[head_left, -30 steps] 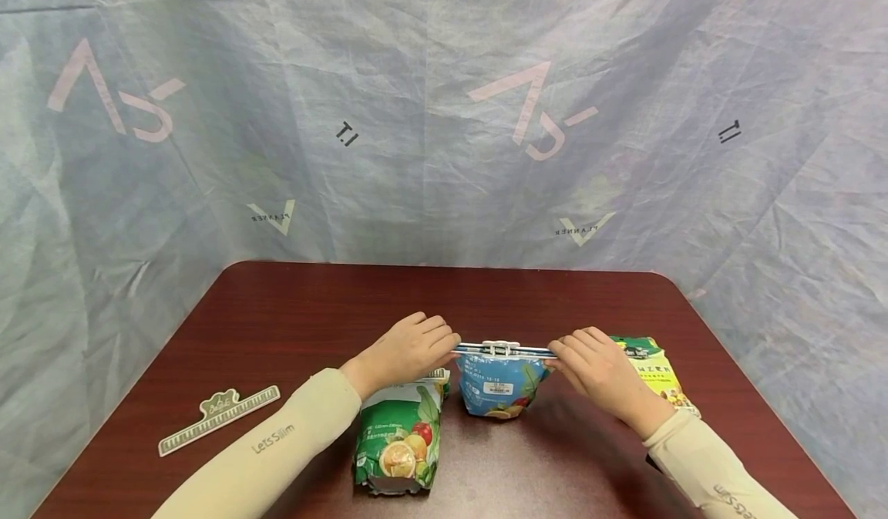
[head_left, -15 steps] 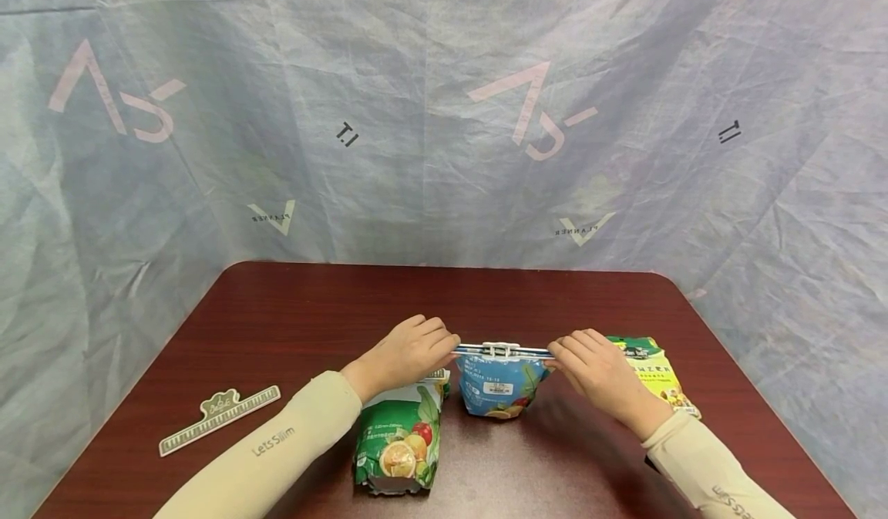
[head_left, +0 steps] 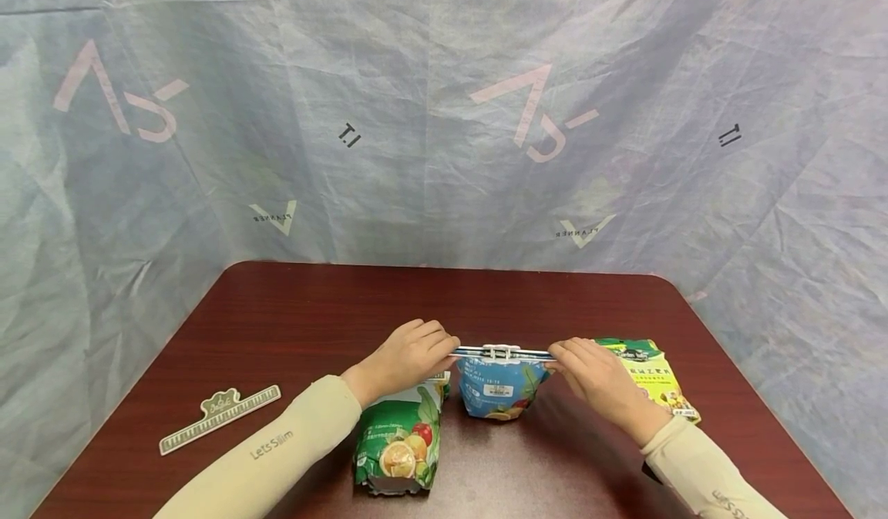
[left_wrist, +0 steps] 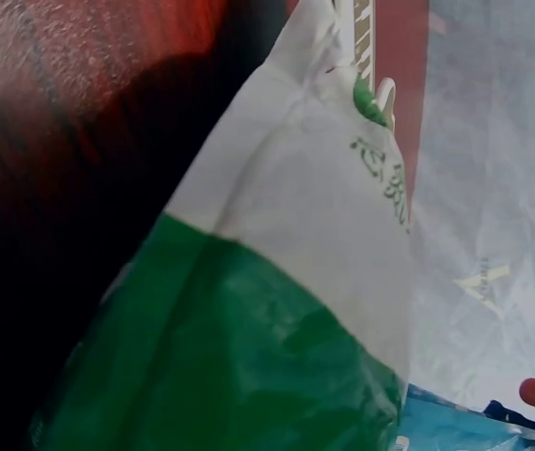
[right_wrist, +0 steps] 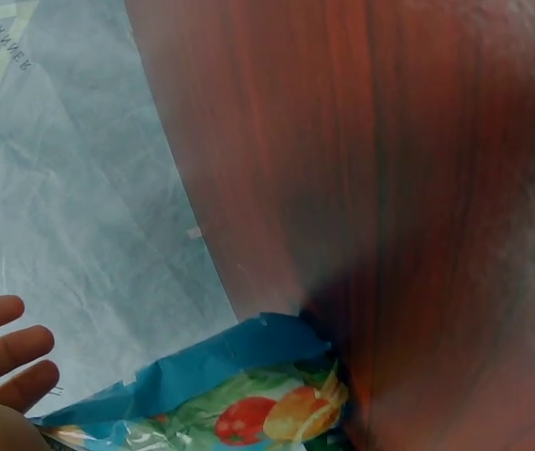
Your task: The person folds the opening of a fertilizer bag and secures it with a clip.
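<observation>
Since the earlier frames, both your hands and the clip between them had dropped slightly, and your right hand covered less of the yellow bag; the green bag and loose clip had not shifted.

Nearest you, below your left hand [head_left: 409,355], lay the green bag [head_left: 388,442]. A clip showed at its top [left_wrist: 365,42], so that one looked done. The loose clip [head_left: 220,419] lay on the table [head_left: 347,303], well left of your left hand, past the forearm; it was unused.

Between your hands, just beyond the green bag, stood the blue bag [head_left: 494,399], its base seemingly on the table. A white clip [head_left: 501,353] ran across its top. Your left hand pinched one end and your right hand [head_left: 598,380] pinched the other, fingers bent over the top. Clip placed, by my read; whether it had locked, you couldn't tell from here. Letting go was still left.

Just right of and beyond your right hand lay the yellow bag [head_left: 659,380]. Whether it carried a clip wasn't clear; if not, the loose clip was probably for it. Behind everything hung the cloth backdrop [head_left: 416,118].
</observation>
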Demonstrator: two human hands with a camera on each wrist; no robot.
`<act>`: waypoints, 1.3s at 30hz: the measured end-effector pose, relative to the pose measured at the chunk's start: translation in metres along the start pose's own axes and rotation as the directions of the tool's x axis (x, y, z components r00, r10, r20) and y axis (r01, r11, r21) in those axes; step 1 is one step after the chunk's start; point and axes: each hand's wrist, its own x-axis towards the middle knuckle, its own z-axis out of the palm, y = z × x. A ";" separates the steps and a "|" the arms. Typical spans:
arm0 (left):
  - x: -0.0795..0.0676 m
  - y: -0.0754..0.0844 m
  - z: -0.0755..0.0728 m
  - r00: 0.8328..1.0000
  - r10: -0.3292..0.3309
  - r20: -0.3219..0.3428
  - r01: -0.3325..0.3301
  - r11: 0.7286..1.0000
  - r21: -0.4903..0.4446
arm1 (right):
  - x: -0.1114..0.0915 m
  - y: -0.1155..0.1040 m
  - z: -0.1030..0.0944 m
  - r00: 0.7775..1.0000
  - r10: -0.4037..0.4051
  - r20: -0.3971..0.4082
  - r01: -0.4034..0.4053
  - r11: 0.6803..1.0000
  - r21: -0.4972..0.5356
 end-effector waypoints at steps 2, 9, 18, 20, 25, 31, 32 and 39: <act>0.000 0.001 0.000 1.000 -0.020 -0.001 0.020 1.000 -0.019 | 0.000 -0.002 0.000 0.999 0.036 0.007 -0.036 0.999 0.016; -0.001 0.005 -0.002 0.980 -0.185 0.073 0.198 0.946 -0.257 | 0.001 -0.008 -0.003 0.972 0.218 0.088 -0.229 0.964 0.136; -0.003 0.011 -0.006 0.899 -0.356 0.255 0.437 0.764 -0.475 | -0.001 -0.014 -0.006 0.873 0.434 0.224 -0.479 0.848 0.224; -0.003 0.012 -0.007 0.871 -0.387 0.301 0.490 0.708 -0.508 | 0.000 -0.015 -0.006 0.858 0.456 0.238 -0.507 0.829 0.236; -0.002 0.014 -0.008 0.805 -0.444 0.393 0.593 0.583 -0.555 | 0.002 -0.017 -0.008 0.822 0.508 0.257 -0.565 0.787 0.250; -0.001 0.015 -0.007 0.759 -0.471 0.450 0.647 0.462 -0.607 | 0.002 -0.018 -0.006 0.778 0.564 0.275 -0.626 0.730 0.275; 0.000 0.015 -0.007 0.753 -0.472 0.458 0.652 0.444 -0.614 | 0.002 -0.018 -0.006 0.768 0.576 0.281 -0.640 0.714 0.284; 0.000 0.014 -0.004 0.727 -0.481 0.490 0.677 0.385 -0.627 | 0.016 -0.024 -0.010 0.659 0.664 0.353 -0.751 0.564 0.343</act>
